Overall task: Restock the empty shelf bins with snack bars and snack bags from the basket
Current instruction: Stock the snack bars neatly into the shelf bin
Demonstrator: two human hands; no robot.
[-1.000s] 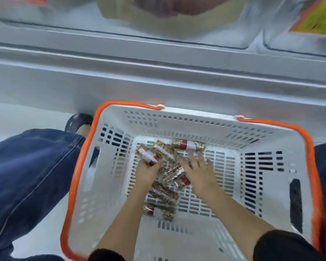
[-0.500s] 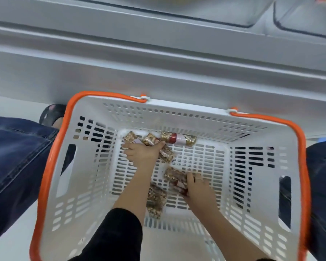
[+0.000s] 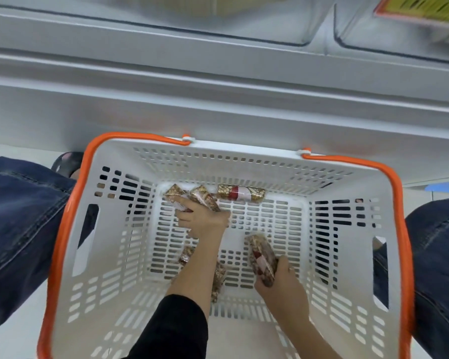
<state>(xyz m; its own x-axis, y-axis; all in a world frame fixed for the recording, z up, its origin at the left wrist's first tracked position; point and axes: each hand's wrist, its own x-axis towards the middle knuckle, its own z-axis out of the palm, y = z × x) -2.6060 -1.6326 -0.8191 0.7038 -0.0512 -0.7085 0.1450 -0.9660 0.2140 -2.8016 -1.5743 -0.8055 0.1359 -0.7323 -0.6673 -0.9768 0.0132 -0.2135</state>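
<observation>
A white slotted basket with orange handles sits on the floor between my knees. Nut snack bars in clear wrappers with red bands lie on its bottom. My left hand grips two bars at the far left corner. Another snack bar lies loose against the far wall. My right hand holds a small bundle of bars lifted a little off the bottom. Two more bars lie partly hidden under my left forearm.
A grey shelf front runs across just beyond the basket. Clear shelf bins show blurred at the top, one with a yellow packet at the top right. My jeans-clad knees flank the basket, and a dark shoe sits at its far left.
My right hand has drawn back toward me with its bars gathered. My left hand has closed over the two bars at the far left corner. The camera tilted slightly up.
</observation>
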